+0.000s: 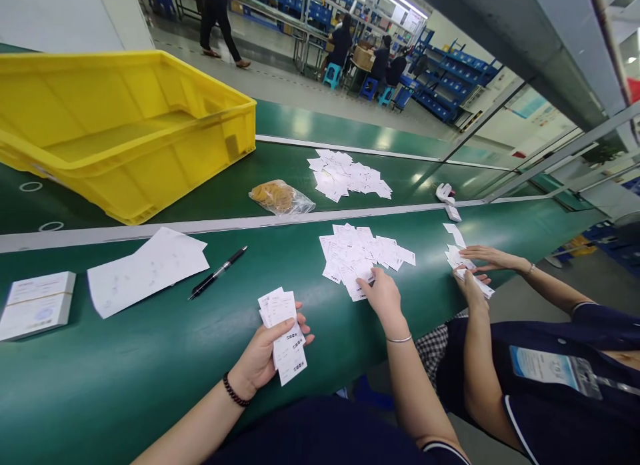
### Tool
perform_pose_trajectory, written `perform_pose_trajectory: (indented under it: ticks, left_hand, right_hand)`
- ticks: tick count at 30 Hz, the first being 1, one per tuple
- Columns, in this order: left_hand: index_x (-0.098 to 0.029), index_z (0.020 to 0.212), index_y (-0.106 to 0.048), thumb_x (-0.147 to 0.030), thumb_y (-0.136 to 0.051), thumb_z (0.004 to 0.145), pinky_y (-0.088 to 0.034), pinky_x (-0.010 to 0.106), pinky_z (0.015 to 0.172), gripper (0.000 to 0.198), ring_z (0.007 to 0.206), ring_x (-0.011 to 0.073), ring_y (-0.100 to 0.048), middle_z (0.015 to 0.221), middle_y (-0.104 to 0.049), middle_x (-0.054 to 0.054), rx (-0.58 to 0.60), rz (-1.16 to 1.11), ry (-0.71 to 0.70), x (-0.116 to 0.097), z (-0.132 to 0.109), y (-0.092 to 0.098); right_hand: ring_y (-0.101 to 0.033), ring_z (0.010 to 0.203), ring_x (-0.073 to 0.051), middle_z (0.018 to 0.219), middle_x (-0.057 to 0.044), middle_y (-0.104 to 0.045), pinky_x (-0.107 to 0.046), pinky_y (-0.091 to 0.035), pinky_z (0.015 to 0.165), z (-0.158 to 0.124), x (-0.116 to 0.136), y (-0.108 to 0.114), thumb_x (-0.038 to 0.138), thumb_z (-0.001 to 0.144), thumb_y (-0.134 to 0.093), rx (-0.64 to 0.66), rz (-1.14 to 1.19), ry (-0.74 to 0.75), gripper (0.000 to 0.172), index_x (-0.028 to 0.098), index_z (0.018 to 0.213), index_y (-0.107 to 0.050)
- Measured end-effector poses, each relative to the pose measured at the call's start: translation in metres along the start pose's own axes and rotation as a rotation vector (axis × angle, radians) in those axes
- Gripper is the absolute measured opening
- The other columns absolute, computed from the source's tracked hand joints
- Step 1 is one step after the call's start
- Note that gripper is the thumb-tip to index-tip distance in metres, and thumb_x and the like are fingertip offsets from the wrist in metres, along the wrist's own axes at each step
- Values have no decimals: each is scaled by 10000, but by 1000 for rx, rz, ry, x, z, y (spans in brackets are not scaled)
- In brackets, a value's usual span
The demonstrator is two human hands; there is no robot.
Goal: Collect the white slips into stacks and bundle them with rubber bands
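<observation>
My left hand [257,351] holds a fanned stack of small white printed cards [287,321], thumb across the top one and fingers behind. Over the near edge of a loose pile of similar cards [347,251] is my right hand [387,298]. Its thumb and fingertips close on a white card [361,291] at that edge; part of the card is covered by the fingers. A second heap of white cards [345,175] lies farther back, beyond the pale strip.
A large yellow bin [185,158] stands at back left. Nearby are a bag of tan rubber bands [280,197], a black pen [217,273], paper sheets [150,271] and a banded card stack [37,305]. At right, a co-worker's hands [475,278] handle cards on the green table [150,371].
</observation>
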State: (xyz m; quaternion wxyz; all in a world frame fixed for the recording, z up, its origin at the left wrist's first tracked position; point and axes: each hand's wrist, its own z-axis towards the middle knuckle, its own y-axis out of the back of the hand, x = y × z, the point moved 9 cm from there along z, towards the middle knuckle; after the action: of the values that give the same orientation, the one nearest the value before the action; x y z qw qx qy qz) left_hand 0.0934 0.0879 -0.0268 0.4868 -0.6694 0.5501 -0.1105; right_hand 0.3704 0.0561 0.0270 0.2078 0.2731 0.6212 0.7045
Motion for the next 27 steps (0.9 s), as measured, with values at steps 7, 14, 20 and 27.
perform_pose_trajectory:
  ticks: [7, 14, 20, 27]
  left_hand:
    - [-152, 1012, -665, -130, -797, 659, -593, 408, 743, 377, 736, 193, -667, 822, -696, 49, -52, 32, -82, -9, 3, 6]
    - [-189, 1009, -681, -300, -845, 635, -554, 383, 872, 423, 1086, 268, -625, 1153, -679, 93, -118, 40, -166, -10, 7, 14]
    - [-187, 1026, -659, -228, -841, 630, -565, 404, 839, 437, 874, 228, -679, 867, -706, 40, -197, 28, -186, -17, 5, 18]
    - [-148, 1019, -659, -110, -761, 700, -587, 423, 764, 338, 769, 198, -670, 841, -696, 55, -51, 25, -23, -3, 0, 3]
  right_hand:
    - [-567, 524, -162, 589, -49, -628, -254, -269, 467, -17, 6, 24, 270, 926, -431, -309, -65, 41, 264, 154, 801, -632]
    - [-646, 600, -130, 696, -27, -716, -254, -447, 580, -119, 141, 46, 184, 919, -491, -447, 291, 802, 211, 204, 750, -616]
    - [-700, 846, -149, 902, -27, -751, -262, -532, 754, -99, 157, 34, 317, 971, -439, -194, 548, 888, 251, 222, 874, -650]
    - [-587, 1089, -307, 1145, -181, -653, -414, -490, 870, 26, 58, -5, 430, 848, -587, -126, 127, 303, 434, 107, 1139, -571]
